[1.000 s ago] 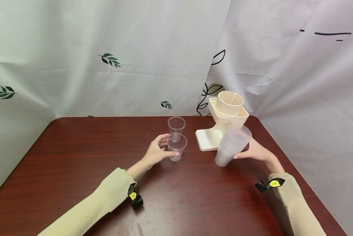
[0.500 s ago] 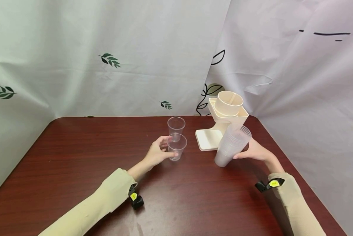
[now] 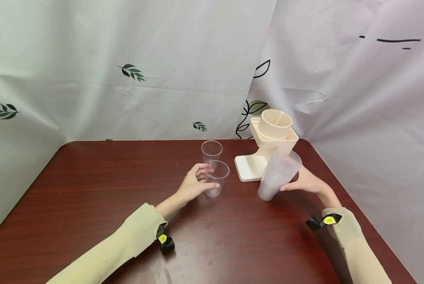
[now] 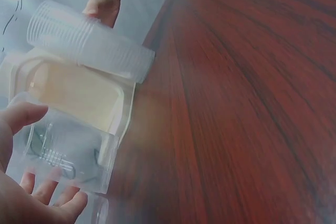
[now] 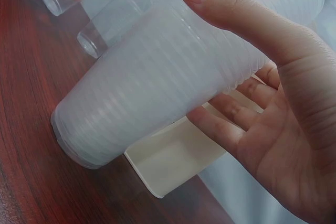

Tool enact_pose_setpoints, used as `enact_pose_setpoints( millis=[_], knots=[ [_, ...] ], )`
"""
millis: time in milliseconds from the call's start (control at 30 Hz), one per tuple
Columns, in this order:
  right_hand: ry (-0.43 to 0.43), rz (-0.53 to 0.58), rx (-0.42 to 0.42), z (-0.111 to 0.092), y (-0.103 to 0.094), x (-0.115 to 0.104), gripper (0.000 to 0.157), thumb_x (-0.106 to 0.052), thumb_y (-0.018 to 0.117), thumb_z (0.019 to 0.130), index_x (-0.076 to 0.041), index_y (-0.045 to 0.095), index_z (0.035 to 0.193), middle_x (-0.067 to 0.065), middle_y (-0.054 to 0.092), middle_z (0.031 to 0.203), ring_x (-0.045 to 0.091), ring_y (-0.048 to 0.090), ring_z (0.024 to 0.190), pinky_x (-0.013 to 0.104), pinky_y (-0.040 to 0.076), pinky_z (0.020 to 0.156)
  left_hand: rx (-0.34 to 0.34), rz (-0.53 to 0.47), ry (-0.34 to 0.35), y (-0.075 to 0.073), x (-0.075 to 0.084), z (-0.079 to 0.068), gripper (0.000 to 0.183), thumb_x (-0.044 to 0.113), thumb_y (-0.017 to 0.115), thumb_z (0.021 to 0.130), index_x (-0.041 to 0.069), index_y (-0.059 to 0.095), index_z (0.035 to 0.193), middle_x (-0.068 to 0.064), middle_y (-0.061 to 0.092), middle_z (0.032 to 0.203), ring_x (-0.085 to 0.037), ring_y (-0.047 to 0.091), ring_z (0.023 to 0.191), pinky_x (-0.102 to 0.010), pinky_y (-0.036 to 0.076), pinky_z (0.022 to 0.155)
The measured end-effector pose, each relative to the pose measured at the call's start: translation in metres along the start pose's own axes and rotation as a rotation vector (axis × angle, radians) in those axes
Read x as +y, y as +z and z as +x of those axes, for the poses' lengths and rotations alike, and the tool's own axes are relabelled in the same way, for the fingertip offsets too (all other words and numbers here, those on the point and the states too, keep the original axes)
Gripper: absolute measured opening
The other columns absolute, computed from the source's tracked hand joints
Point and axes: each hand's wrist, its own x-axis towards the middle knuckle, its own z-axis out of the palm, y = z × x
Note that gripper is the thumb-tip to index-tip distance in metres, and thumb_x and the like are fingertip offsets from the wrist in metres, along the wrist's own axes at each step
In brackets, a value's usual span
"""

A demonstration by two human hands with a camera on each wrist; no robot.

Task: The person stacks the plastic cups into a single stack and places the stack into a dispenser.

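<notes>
My left hand (image 3: 190, 185) reaches round a clear plastic cup (image 3: 220, 178), thumb at the near side and fingers behind. This cup stands upright, and in the left wrist view the cup (image 4: 73, 150) sits between thumb and fingers. A second clear cup (image 3: 212, 150) stands just behind, partly overlapped by the first. On the right, my right hand (image 3: 307, 182) grips a tall stack of nested plastic cups (image 3: 278, 175) from the side. The stack leans, its open rims up and to the right. The right wrist view shows my thumb (image 5: 231, 9) across the stack.
A cream stand (image 3: 250, 168) with a flat base and a round holder (image 3: 275, 125) on top is behind the stack, partly covered by it. The dark red wooden table (image 3: 102, 177) ends at a pale curtain (image 3: 162, 98) behind and on the right.
My left hand and the front cup have shifted slightly right and a little nearer in the last half second. The right hand and stack stay almost still.
</notes>
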Motion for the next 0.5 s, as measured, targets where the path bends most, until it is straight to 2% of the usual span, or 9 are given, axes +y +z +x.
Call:
enact_pose_setpoints(
  millis=[200, 500],
  knots=[
    [0.000, -0.004, 0.003, 0.000, 0.000, 0.000, 0.083, 0.008, 0.081, 0.064, -0.006, 0.040, 0.135, -0.018, 0.056, 0.116, -0.002, 0.051, 0.108, 0.009, 0.031, 0.097, 0.004, -0.022, 0.030, 0.007, 0.008, 0.000, 0.059, 0.004, 0.075, 0.077, -0.002, 0.046, 0.129, -0.026, 0.059, 0.126, -0.031, 0.061, 0.111, -0.041, 0.048, 0.101],
    [0.002, -0.008, 0.002, 0.000, 0.000, 0.000, 0.083, 0.008, 0.081, 0.064, -0.005, 0.039, 0.135, -0.018, 0.056, 0.116, -0.002, 0.051, 0.108, 0.009, 0.032, 0.096, 0.001, -0.040, 0.055, 0.021, 0.027, 0.000, 0.059, 0.004, 0.075, 0.077, 0.002, 0.049, 0.130, -0.020, 0.063, 0.123, -0.029, 0.062, 0.108, -0.037, 0.052, 0.095]
  ],
)
